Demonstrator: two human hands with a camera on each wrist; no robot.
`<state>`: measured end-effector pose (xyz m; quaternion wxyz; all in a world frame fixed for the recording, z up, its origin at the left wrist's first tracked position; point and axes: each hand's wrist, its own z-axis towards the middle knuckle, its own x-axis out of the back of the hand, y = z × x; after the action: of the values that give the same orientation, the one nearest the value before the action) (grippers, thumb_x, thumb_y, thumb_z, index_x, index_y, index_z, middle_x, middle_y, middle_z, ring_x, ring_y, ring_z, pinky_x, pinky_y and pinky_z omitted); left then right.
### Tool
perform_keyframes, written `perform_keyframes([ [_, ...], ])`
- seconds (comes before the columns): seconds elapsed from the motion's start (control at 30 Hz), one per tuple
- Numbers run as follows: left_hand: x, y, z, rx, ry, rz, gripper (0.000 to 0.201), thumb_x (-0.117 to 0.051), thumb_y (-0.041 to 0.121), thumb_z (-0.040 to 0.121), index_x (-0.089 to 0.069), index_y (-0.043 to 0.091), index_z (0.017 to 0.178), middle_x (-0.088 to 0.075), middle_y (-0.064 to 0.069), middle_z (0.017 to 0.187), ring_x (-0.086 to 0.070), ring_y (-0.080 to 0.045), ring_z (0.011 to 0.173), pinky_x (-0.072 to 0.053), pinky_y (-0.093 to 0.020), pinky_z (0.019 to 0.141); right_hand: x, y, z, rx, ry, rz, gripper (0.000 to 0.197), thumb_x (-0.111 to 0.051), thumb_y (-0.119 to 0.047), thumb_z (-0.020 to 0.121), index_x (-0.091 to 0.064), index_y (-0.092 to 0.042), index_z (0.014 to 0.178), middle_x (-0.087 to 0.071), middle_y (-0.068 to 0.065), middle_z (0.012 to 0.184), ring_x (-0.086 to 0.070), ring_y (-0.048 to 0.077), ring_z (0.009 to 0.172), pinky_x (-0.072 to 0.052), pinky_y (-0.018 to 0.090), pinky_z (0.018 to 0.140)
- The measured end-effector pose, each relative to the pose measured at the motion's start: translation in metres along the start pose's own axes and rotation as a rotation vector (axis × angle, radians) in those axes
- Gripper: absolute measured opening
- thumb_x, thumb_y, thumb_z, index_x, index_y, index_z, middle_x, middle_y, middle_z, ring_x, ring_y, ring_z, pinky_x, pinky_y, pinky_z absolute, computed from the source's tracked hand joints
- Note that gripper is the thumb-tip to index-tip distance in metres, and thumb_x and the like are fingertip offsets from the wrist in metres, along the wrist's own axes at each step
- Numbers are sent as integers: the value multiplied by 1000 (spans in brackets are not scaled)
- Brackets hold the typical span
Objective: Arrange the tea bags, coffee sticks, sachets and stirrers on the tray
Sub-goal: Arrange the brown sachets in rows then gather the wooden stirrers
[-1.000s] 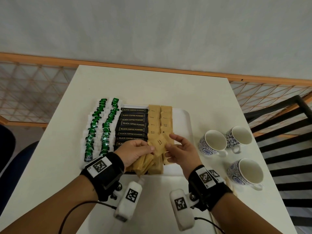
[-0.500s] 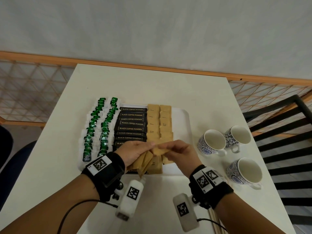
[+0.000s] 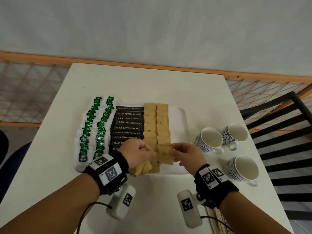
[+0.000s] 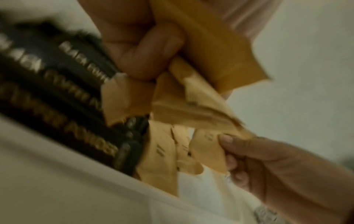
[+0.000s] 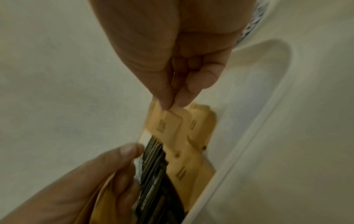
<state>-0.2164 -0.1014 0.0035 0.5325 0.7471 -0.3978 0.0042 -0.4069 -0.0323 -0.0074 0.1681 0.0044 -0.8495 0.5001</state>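
Both hands work over the near end of the white tray (image 3: 184, 115), close to each other but not touching. Left hand (image 3: 137, 153) is curled around a bundle of brown sachets (image 3: 143, 168); in the left wrist view the fingers (image 4: 145, 50) wrap the bundle and the loose ends fan out below the fist. Right hand (image 3: 186, 153) pinches one single brown sachet (image 3: 164, 153) by its right edge, thumb and forefinger pressed together on it. This sachet sits at the near end of the right sachet column, approx. level with the tray; if it already lies flat on the one under it I cannot tell, wrist pics are blurred.

On the tray, from left to right: two rows of green tea bags (image 3: 92, 125), overlapping each other and reaching over the left rim; a stack of black coffee sticks (image 3: 129, 123) w/ text "BLACK COFFEE POWDER"; then two columns of brown sugar sachets (image 3: 156, 122), laid like tiles from far to near. Right part of the tray is bare white.

Tray stands on a white table (image 3: 152, 81). Three blue-patterned cups (image 3: 211, 138) stand right of the tray, well apart from it. Wooden stirrers (image 3: 217, 222) lie at the near edge of the table, partly under the right wrist.
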Motion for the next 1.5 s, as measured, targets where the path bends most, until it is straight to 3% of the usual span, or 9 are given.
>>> perform_keyframes([
  [0.17, -2, 8, 0, -3, -40, 400, 13, -67, 29, 82, -64, 28, 70, -60, 18, 74, -54, 0, 68, -39, -15, 57, 9, 13, 3, -45, 2, -176, 18, -60, -9, 86, -67, -24, 89, -71, 0, 75, -60, 9, 60, -49, 19, 54],
  [0.3, -7, 13, 2, -10, -126, 703, 8, -62, 33, 84, -66, 26, 85, -60, 13, 92, -56, -8, 85, -43, -23, 71, 2, 25, 10, -45, 19, -323, 14, -61, -19, 84, -61, -31, 91, -69, -1, 75, -68, 15, 73, -57, 35, 73],
  [0.4, -15, 14, 5, -6, -193, 855, 14, -61, 32, 85, -67, 21, 91, -62, 6, 94, -58, -14, 86, -47, -27, 73, 1, 25, 9, -19, 45, -371, 30, -68, -25, 80, -53, -31, 105, -64, -4, 75, -64, 13, 74, -54, 30, 71],
  [0.5, -24, 11, 7, -4, -218, 943, 13, -58, 26, 86, -63, 14, 86, -57, 3, 79, -57, -18, 76, -46, -30, 65, -1, 22, 7, -7, 13, -411, 54, -78, -23, 70, -50, -29, 116, -58, -3, 79, -58, 13, 74, -50, 26, 67],
  [0.67, -31, 11, 8, -45, -188, 959, 14, -55, 28, 88, -62, 16, 87, -64, -2, 93, -63, -24, 88, -53, -36, 77, -7, 23, 11, 34, -24, -514, 56, -75, -20, 70, -52, -22, 122, -52, -7, 75, -49, 7, 67, -39, 19, 59],
  [0.93, -23, 15, 15, -38, -198, 927, 11, -54, 29, 90, -58, 20, 86, -64, -2, 100, -61, -24, 92, -47, -33, 76, -10, 17, 19, 48, -7, -511, 57, -76, -21, 71, -51, -24, 121, -55, -10, 73, -51, 3, 67, -36, 16, 57],
  [1.03, -17, 21, 18, -53, -227, 952, 16, -52, 29, 92, -63, 17, 94, -63, -3, 103, -61, -24, 95, -46, -32, 76, -11, 14, 22, 45, -3, -495, 57, -76, -20, 71, -50, -24, 122, -54, -11, 71, -51, 3, 66, -36, 17, 57],
  [1.4, -3, 18, 30, -60, -196, 840, 16, -61, 38, 83, -69, 25, 87, -66, 6, 90, -62, -16, 82, -48, -28, 68, -15, 8, 33, 63, 33, -465, 62, -78, -22, 69, -49, -22, 124, -56, -10, 70, -54, 9, 71, -45, 24, 65],
  [1.5, 1, 17, 25, -34, -115, 589, 29, -61, 49, 84, -62, 23, 73, -61, 9, 76, -57, -11, 71, -45, -27, 63, -14, 10, 32, 65, 20, -458, 72, -81, -26, 66, -44, -22, 128, -55, -10, 72, -54, 11, 75, -50, 30, 72],
])
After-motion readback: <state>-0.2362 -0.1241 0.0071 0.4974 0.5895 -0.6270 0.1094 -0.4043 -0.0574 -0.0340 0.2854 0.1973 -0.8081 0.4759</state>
